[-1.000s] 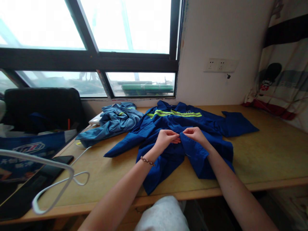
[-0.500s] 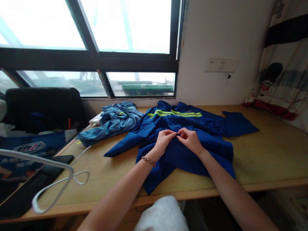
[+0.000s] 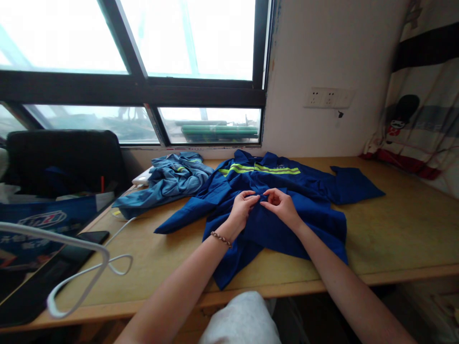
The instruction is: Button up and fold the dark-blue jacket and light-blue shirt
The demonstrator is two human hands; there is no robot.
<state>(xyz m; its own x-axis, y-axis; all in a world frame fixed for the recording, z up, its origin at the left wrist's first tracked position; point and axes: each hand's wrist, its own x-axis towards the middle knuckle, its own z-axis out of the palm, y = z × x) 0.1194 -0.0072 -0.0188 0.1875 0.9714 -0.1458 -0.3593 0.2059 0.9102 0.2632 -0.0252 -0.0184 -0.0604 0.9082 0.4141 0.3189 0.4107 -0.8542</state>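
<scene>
A dark blue work jacket [image 3: 301, 229] with yellow-green reflective stripes lies spread on the table, collar toward the wall and sleeves out to both sides. My left hand [image 3: 245, 206], with a braided bracelet at the wrist, pinches the jacket's front edge near its middle. Close beside it, my right hand [image 3: 281, 205] has thumb and forefinger curled at the same edge, pinching the cloth. The fingertips hide whatever small part of the front lies between them.
A crumpled lighter blue garment [image 3: 175, 174] lies left of the jacket on the wooden table [image 3: 401, 229]. A white cable [image 3: 103, 253] loops at the left, near a black flat object [image 3: 57, 272]. Behind stand a black chair [image 3: 64, 157] and window; a curtain [image 3: 416, 105] hangs right.
Both hands stay at the jacket's front edge. The right thumb and forefinger have shifted slightly, and the gap between the two hands' fingertips looks a little different. The jacket lies nearly the same.
</scene>
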